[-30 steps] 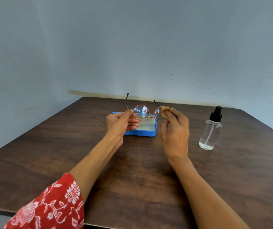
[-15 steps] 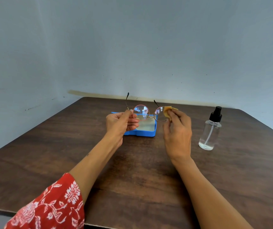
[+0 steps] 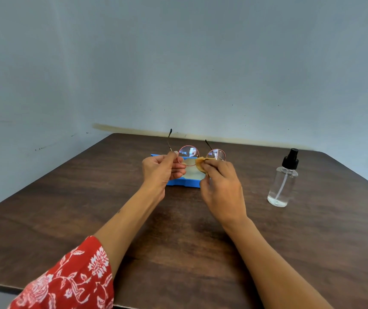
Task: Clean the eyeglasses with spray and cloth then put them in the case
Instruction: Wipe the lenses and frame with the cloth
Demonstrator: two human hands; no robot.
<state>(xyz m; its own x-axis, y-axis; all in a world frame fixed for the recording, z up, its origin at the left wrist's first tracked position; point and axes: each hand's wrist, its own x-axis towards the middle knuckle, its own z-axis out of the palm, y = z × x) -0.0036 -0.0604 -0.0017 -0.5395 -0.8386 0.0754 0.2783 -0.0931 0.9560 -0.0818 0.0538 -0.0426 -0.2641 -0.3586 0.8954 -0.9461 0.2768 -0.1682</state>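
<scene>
Round thin-rimmed eyeglasses (image 3: 188,153) are held up above the table, temples pointing away from me. My left hand (image 3: 160,170) pinches the frame at its left hinge. My right hand (image 3: 219,186) pinches a small tan cloth (image 3: 200,163) near the bridge, at the lower inner edge of the right lens. Behind and below the hands lies an open blue case (image 3: 183,182) with a pale lining, partly hidden by both hands. A clear spray bottle (image 3: 283,181) with a black pump top stands upright to the right.
The dark wooden table (image 3: 89,208) reaches to a grey wall at the back and left. Its front edge runs along the bottom of the view. My red patterned sleeve (image 3: 67,279) shows at the lower left.
My right hand with the cloth has slid left and down, from the right lens's outer part toward the bridge. The left hand and the glasses have stayed in place.
</scene>
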